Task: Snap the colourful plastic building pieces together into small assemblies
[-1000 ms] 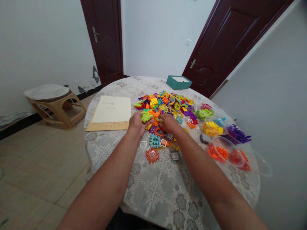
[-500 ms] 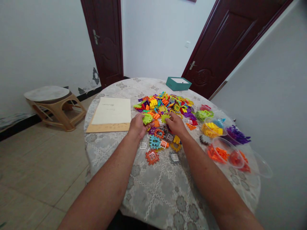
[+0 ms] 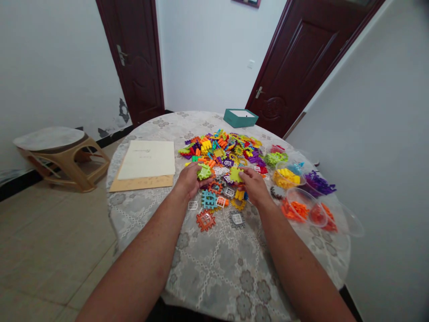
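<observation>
My left hand (image 3: pixel 189 180) is closed on a lime-green building block (image 3: pixel 204 171) with notched edges. Between the thumb and fingers of my right hand (image 3: pixel 254 185) is a flat yellow-green block (image 3: pixel 236 174), also notched. Both hands are over the near side of a heap of mixed plastic blocks (image 3: pixel 231 145). Just below them lie a light blue block (image 3: pixel 209 200), an orange-brown square block (image 3: pixel 205 220) and a grey block (image 3: pixel 237 219) with a white window piece in it. A loose white window piece (image 3: pixel 192 205) rests near my left wrist.
Clear tubs on the right hold yellow blocks (image 3: pixel 287 177) and orange pieces (image 3: pixel 295 211); purple pieces (image 3: pixel 320 182) lie beyond. A teal box (image 3: pixel 241 118) stands at the table's back. Paper (image 3: pixel 147 158) lies on the left. A stool (image 3: pixel 63 156) stands on the floor.
My right hand has lifted the yellow-green block away from the heap, nearer to me. The left hand still holds the lime-green block. The whole view has shifted slightly.
</observation>
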A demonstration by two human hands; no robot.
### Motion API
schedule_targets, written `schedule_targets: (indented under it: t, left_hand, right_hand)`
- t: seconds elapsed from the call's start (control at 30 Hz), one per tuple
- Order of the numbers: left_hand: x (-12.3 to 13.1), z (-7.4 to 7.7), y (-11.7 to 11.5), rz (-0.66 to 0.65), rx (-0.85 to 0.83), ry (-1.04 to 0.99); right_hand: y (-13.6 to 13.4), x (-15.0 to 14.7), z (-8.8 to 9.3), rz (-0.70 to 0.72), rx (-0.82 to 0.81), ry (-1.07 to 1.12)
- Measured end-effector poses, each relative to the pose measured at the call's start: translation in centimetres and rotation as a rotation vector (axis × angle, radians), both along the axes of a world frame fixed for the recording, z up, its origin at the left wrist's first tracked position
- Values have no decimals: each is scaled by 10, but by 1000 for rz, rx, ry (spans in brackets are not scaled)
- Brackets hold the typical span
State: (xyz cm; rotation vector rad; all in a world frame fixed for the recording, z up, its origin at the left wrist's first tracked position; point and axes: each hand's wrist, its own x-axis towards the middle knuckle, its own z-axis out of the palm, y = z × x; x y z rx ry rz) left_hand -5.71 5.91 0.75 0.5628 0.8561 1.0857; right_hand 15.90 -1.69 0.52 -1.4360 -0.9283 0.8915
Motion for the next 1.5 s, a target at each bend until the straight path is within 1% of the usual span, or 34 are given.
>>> schedule_targets:
  t: [0.1, 0.2, 0.33, 0.4, 0.47, 0.53, 0.6, 0.77, 0.9, 1.03, 1.17, 1.23, 1.4, 1.5]
  left_hand:
    - [0, -1, -1, -49, 39, 30]
    - [1, -2, -4, -146, 102, 69]
    - [4, 0, -12, -241, 157, 96]
    - [6, 1, -16, -280, 177, 70]
    - [7, 1, -18, -350, 198, 34]
    - [8, 0, -19, -424, 220, 5]
    - [9, -2, -19, -470, 241, -11]
    - [7, -3, -17, -490, 270, 28]
    - [8, 1, -21, -505, 282, 54]
    - [13, 5, -27, -516, 299, 72]
    - [16, 5, -32, -536, 297, 85]
    - [15, 3, -32, -532, 289, 79]
    - [12, -2, -32, -501, 325, 70]
    - [11, -3, -33, -489, 337, 61]
  right_hand:
    - [-7, -2, 2, 56, 49, 68]
    - [-11, -15, 2, 116, 111, 100]
    - [-13, -36, -5, 181, 190, 110]
    - [-12, -42, -9, 206, 194, 102]
    - [-12, -45, -12, 208, 167, 79]
    - [-11, -46, -14, 180, 138, 60]
    - [-9, -46, -16, 143, 129, 50]
    - [-7, -45, -22, 126, 138, -18]
    - [-8, -43, -25, 133, 168, -167]
    - [-10, -42, -23, 99, 213, -377]
    - [-12, -43, -18, 76, 309, -489]
    - [-13, -43, -16, 63, 316, -489]
    - [-11, -42, -14, 73, 177, -326]
    - [-11, -44, -13, 101, 135, -239]
